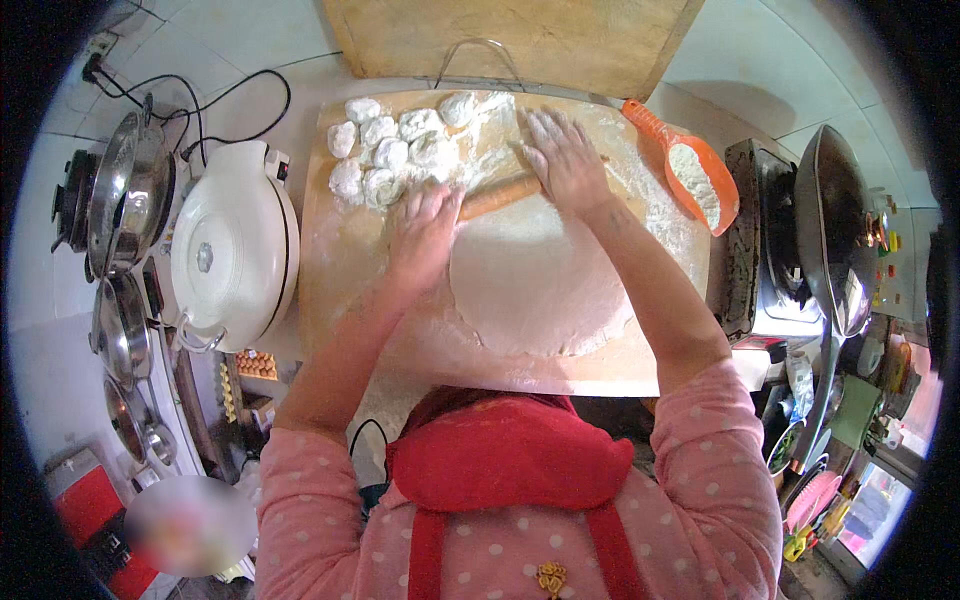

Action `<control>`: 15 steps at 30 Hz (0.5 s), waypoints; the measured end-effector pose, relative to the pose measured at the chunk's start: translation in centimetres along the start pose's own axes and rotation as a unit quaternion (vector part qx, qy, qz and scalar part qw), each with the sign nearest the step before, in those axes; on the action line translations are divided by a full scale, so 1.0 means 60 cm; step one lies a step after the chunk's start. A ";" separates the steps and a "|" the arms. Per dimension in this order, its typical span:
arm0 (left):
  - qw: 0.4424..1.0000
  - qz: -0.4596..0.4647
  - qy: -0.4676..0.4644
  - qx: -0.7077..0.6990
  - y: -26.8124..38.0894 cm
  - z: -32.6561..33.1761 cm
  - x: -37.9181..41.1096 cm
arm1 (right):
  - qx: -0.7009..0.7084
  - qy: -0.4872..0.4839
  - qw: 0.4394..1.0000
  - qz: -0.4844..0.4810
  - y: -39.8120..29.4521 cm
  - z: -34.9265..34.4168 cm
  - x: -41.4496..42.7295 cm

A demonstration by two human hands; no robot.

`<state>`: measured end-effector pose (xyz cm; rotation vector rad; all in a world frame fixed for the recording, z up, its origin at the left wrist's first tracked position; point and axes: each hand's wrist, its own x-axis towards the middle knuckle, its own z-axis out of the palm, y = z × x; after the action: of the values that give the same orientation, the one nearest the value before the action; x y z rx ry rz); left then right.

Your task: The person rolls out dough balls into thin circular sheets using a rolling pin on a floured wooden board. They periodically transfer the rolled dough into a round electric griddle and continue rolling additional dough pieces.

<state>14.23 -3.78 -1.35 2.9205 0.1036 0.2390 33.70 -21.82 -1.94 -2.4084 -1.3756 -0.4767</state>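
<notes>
A large, thin sheet of dough (540, 292) lies spread on a floured wooden board (337, 300). Across its far edge runs a wooden rolling pin (499, 196), slightly slanted. My left hand (427, 229) is over the pin's left end, fingers stretched forward. Over its right part lies my right hand (566, 161), higher in the view, palm down with fingers spread; the pin beneath both palms is hidden. Several flour-dusted dough balls (390, 154) sit at the board's far left, just beyond my left hand. Loose flour (487, 131) covers the board between them and my right hand.
An orange scoop (724, 187) of flour rests at the board's right corner. Left stands a white electric pan (225, 247) with its lid down. To the right, a lidded wok (836, 232) is on a stove (742, 247). A wooden panel (510, 37) leans behind.
</notes>
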 end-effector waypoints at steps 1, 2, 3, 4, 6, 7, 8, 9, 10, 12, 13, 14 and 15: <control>1.000 -0.010 0.004 0.011 0.000 -0.006 0.009 | -0.018 0.008 1.000 -0.002 0.003 0.006 0.010; 1.000 -0.020 0.009 -0.020 0.005 -0.017 0.010 | -0.037 0.016 0.999 -0.004 0.004 0.012 0.018; 1.000 -0.012 0.019 0.008 0.005 -0.015 0.005 | -0.053 0.025 0.998 -0.008 0.000 0.017 0.026; 0.999 -0.004 0.028 0.036 0.008 -0.011 -0.005 | -0.002 0.017 1.000 -0.017 0.003 0.017 0.022; 0.999 0.013 0.024 0.016 0.014 -0.001 -0.033 | 0.000 0.016 1.000 -0.024 -0.004 -0.002 -0.006; 0.999 0.012 0.035 0.012 0.016 0.000 -0.036 | 0.002 0.012 1.000 -0.027 -0.016 -0.017 -0.014; 0.999 0.012 0.046 0.009 0.019 0.000 -0.037 | -0.030 -0.041 0.999 0.010 -0.028 -0.026 -0.004; 0.998 0.020 0.054 0.001 0.023 -0.001 -0.039 | -0.027 -0.017 0.999 0.009 -0.025 -0.013 -0.002; 0.996 0.027 0.083 -0.001 0.016 -0.006 -0.025 | -0.026 0.011 1.000 0.004 -0.010 0.015 0.015; 0.998 -0.010 0.065 -0.008 -0.002 -0.007 -0.007 | -0.031 0.007 0.999 0.028 -0.017 0.035 0.063; 0.998 -0.026 0.053 -0.014 -0.008 -0.007 -0.007 | -0.019 0.005 0.999 0.032 -0.022 0.027 0.072; 0.999 -0.028 0.044 0.001 -0.011 -0.007 -0.012 | -0.006 0.003 0.999 0.037 -0.028 0.022 0.079; 0.998 -0.040 0.045 -0.023 -0.006 -0.012 -0.022 | 0.004 0.002 0.999 0.043 -0.032 0.019 0.082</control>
<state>12.81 -3.41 -0.93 2.8523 0.2239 0.3549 34.54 -16.65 -0.54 -2.4456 -1.2646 -0.4532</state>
